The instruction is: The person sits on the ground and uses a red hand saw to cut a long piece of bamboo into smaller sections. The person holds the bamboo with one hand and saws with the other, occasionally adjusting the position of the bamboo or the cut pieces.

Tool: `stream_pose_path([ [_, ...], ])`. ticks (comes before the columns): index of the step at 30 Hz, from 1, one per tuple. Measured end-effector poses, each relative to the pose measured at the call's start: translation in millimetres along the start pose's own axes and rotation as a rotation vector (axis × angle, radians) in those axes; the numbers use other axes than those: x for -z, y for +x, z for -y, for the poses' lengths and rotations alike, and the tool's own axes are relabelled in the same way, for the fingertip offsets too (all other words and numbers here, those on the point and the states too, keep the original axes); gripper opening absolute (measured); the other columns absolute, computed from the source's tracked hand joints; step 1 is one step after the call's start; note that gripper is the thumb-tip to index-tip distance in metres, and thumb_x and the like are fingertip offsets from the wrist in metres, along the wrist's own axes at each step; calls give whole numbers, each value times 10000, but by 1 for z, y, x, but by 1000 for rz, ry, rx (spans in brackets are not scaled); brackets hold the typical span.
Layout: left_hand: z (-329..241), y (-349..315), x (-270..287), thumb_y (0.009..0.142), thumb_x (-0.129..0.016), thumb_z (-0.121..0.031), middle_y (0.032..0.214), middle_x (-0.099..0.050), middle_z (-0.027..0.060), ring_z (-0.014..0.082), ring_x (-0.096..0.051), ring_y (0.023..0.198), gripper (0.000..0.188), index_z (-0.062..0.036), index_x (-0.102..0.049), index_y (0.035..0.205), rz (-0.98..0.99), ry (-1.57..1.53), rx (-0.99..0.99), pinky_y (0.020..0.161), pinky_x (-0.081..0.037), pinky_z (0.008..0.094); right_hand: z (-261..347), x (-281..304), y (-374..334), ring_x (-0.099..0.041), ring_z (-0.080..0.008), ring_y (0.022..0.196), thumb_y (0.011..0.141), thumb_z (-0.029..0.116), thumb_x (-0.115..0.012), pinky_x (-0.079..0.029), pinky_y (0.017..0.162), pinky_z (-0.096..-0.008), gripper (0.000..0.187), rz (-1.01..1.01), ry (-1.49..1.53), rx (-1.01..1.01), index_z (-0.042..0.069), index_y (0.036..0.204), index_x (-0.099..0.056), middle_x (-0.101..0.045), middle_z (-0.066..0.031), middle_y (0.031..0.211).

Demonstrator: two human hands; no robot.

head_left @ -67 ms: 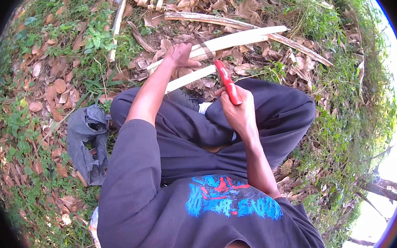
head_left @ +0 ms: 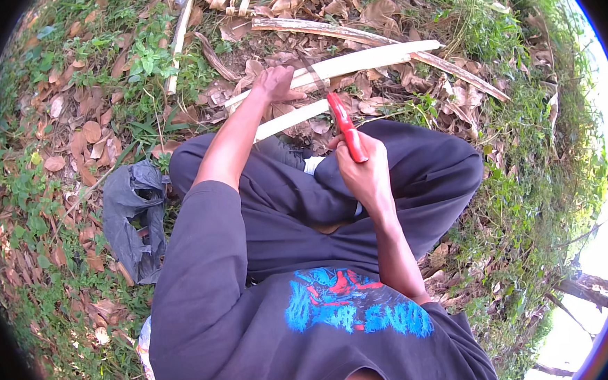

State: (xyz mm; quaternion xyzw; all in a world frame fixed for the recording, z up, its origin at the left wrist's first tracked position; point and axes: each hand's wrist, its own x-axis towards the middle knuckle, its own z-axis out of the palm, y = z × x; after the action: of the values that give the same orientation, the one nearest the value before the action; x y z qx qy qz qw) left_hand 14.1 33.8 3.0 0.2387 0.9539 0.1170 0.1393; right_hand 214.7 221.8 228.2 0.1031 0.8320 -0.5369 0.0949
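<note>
A pale, peeled-looking length of wood (head_left: 372,57) lies crosswise in front of my folded legs. My left hand (head_left: 274,85) is closed over its left part, the thumb pointing toward the blade. My right hand (head_left: 364,165) grips the curved red handle of a pruning saw (head_left: 345,126). Its thin dark blade lies across the pale wood, just right of my left hand; motion blur hides its teeth. A second pale strip (head_left: 293,119) lies nearer, by my shoe, with its right end beside the saw handle.
Beyond the wood, a long weathered strip (head_left: 322,28) rests on dry leaves. Another pale strip (head_left: 182,41) lies at the far left. A dark plastic bag (head_left: 135,221) sits by my left knee. Grass and leaf litter surround me, with branches (head_left: 589,291) at the right.
My right hand and the saw have shifted very slightly to the left. My left hand and the pale wood stay in place.
</note>
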Motion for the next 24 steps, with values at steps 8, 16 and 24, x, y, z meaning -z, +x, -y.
stream_pose_path([
  [8, -4, 0, -12, 788, -720, -622, 1009, -685, 248, 417, -682, 981, 685, -13, -567, 1064, -26, -14, -35, 845, -555, 512, -11, -3, 23, -653, -306, 573, 877, 58, -582, -512, 613, -357, 142, 6, -102, -2, -55, 814, -643, -616, -204, 645],
  [16, -4, 0, -6, 788, -723, -600, 997, -682, 253, 420, -684, 964, 658, -17, -577, 1056, -64, -50, -57, 840, -554, 518, -11, -2, 19, -621, -286, 540, 885, 75, -583, -477, 564, -384, 178, -39, -43, 48, -69, 784, -606, -566, -234, 619],
  [24, -5, -1, -8, 791, -712, -629, 992, -680, 251, 423, -687, 952, 684, -18, -579, 1067, -51, -44, -47, 822, -559, 517, -3, -3, 4, -655, -337, 593, 887, 79, -579, -494, 595, -387, 180, -53, -20, 129, -59, 781, -623, -607, -233, 651],
])
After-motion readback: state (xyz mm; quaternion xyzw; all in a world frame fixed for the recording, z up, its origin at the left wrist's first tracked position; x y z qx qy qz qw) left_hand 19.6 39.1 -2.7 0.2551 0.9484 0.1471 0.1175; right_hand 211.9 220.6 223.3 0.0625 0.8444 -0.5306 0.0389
